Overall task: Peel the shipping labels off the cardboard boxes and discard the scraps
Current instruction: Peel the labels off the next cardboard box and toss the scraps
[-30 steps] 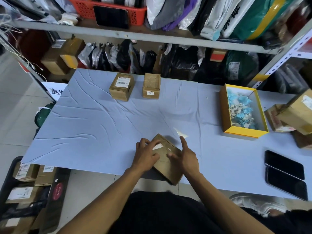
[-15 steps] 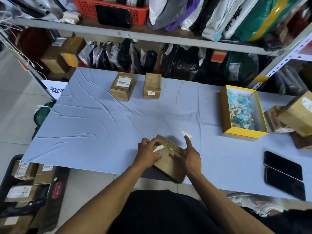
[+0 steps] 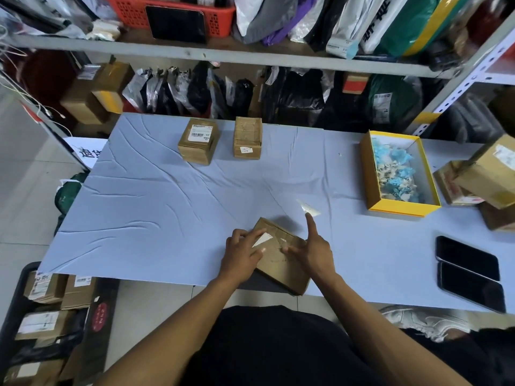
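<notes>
A brown cardboard box (image 3: 281, 267) lies at the table's near edge. My left hand (image 3: 241, 256) grips its left side. A white remnant of label (image 3: 262, 239) shows on its top beside my left fingers. My right hand (image 3: 312, 250) rests on the box's right part, thumb and middle fingers picking at a small white bit near the top's middle, index finger pointing up. A pale scrap (image 3: 309, 208) lies on the cloth just beyond that fingertip. Two more boxes stand at the back: one with a white label (image 3: 199, 140), one with a small label on its front (image 3: 248, 137).
A yellow tray (image 3: 373, 176) with blue and white scraps sits at the right. Stacked boxes (image 3: 485, 176) stand at the far right, two dark phones (image 3: 468, 271) lie near the right front edge. A floor bin of labelled boxes (image 3: 47, 302) is at lower left. Shelves of parcels run behind the table.
My right thumb and fingers have shifted slightly on the box top while picking; the box stays in place under my left hand.
</notes>
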Motion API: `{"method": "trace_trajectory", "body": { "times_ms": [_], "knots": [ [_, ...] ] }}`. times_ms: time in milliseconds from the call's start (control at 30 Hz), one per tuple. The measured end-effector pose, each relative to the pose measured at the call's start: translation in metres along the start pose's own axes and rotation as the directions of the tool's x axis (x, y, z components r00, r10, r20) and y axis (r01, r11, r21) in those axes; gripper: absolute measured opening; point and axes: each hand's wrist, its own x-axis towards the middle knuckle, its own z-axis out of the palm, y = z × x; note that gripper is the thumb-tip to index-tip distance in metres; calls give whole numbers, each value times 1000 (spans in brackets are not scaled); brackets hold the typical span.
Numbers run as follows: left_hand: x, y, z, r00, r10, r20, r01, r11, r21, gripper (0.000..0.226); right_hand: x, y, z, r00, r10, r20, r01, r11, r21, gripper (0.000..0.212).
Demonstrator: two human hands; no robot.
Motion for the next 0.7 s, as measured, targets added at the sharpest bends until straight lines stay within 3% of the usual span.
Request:
{"method": "trace_trajectory", "body": {
  "times_ms": [433,567,700],
  "knots": [
    [16,18,-10,992,-72,102,70,997,22,36,-1,1,1,1000,-8,-1,8,1000,-15,106],
    [17,21,-12,989,-69,127,67,997,26,24,1,0,-1,1000,-3,2,3,1000,-17,108],
    [9,15,-8,994,-70,81,77,994,-83,23,1,-1,-4,1000,1,12,-1,1000,-1,108]
  ]
}}
